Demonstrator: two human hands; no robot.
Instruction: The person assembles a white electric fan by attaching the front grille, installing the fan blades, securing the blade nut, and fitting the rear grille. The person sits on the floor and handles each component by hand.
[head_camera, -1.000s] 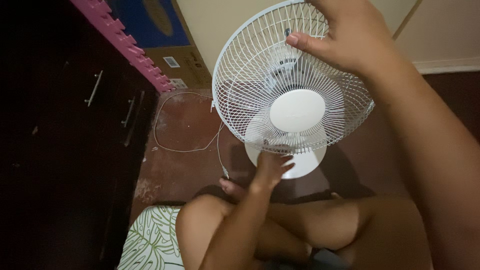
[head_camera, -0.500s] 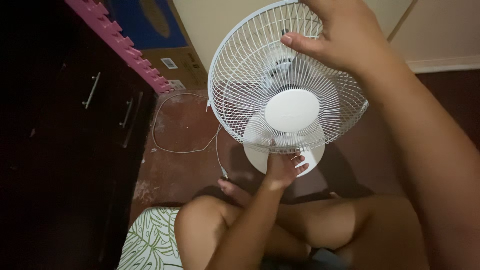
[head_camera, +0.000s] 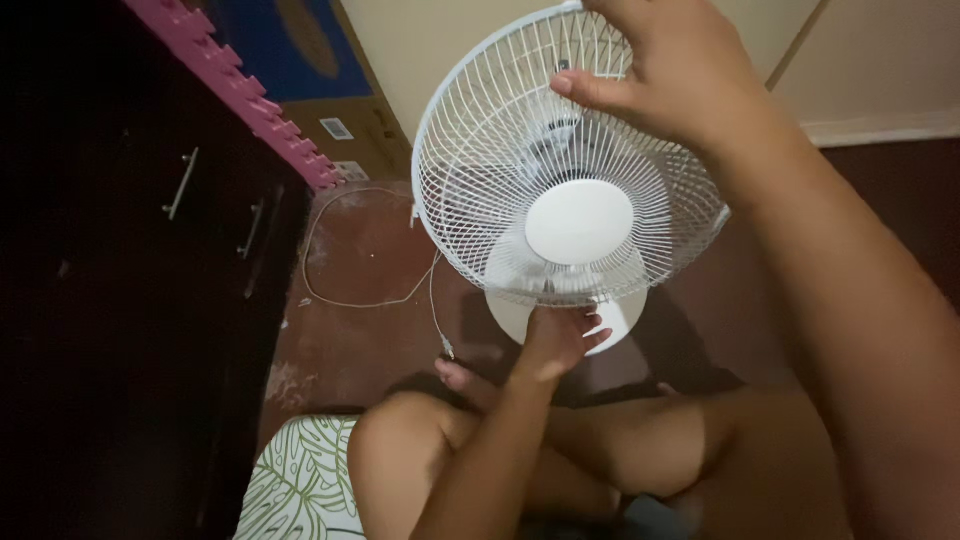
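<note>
On red floor, our right hand (head_camera: 670, 80) clasps the fan (head_camera: 565, 160) grille's top, left hand (head_camera: 560, 335) fingers spread under its rim; the grille's still attached.

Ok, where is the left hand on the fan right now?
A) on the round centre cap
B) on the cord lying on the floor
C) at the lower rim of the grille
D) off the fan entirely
C: the left hand reaches up to the bottom edge of the white fan grille, while the right hand grips the top.

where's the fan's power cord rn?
Head view, left of the white fan: the white cord loops across the reddish floor beside the dark cabinet, its plug end near the person's foot.
</note>
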